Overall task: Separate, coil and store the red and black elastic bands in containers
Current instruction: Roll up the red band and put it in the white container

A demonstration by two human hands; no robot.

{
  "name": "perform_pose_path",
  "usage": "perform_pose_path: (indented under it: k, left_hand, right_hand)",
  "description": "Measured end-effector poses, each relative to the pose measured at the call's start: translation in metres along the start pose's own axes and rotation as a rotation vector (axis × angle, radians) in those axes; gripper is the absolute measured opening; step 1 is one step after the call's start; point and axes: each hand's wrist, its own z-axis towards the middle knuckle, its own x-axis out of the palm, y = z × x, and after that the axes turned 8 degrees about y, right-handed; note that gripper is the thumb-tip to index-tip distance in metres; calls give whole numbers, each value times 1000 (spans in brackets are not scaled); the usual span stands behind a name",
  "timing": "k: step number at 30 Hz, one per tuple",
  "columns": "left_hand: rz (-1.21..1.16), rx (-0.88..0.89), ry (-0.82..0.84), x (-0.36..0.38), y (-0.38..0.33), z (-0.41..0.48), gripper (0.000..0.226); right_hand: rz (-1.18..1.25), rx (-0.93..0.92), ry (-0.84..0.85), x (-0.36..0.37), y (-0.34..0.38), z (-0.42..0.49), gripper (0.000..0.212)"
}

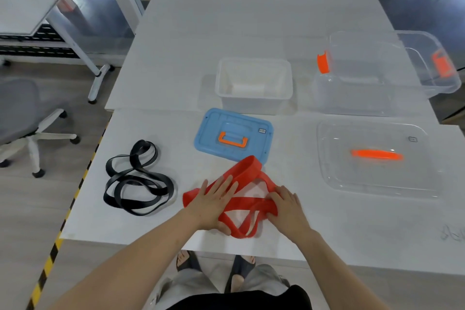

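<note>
I see the red band (245, 171) lying in loose, crossing loops on the near part of the desk (176, 45), right in front of me. My left hand (216, 199) lies flat on its left side, fingers straight and spread, pressing the strap down onto the desk. My right hand (286, 205) is on the band's right side, fingers curled over a bunched stretch of strap and gripping it. The far end of the red band reaches the near corner of the blue lid (234, 136), which lies flat with its orange handle up.

The black band (137, 184) sits apart to the left, near the desk edge, in a loose tangle of loops, with neither hand on it.

Behind the blue lid stands the white box (254, 80), open at the top. To the right stands the clear box (385, 68) with orange clips, also open. The clear lid (375, 158) lies flat in front of it.
</note>
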Motion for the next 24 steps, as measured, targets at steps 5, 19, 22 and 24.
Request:
perform_pose_path:
  k: [5, 19, 22, 24]
  left_hand:
    - [15, -78, -11, 19, -7, -7, 142]
    - [-5, -168, -69, 60, -25, -10, 129]
    - [0, -159, -55, 59, -25, -9, 131]
    - [-5, -154, -62, 59, -25, -11, 130]
  right_hand:
    - [-26, 52, 68, -7, 6, -11, 57]
    - [-62, 26, -5, -6, 20, -23, 53]
    - [-69, 2, -39, -7, 25, -23, 49]
    - [-56, -17, -58, -7, 29, -22, 45]
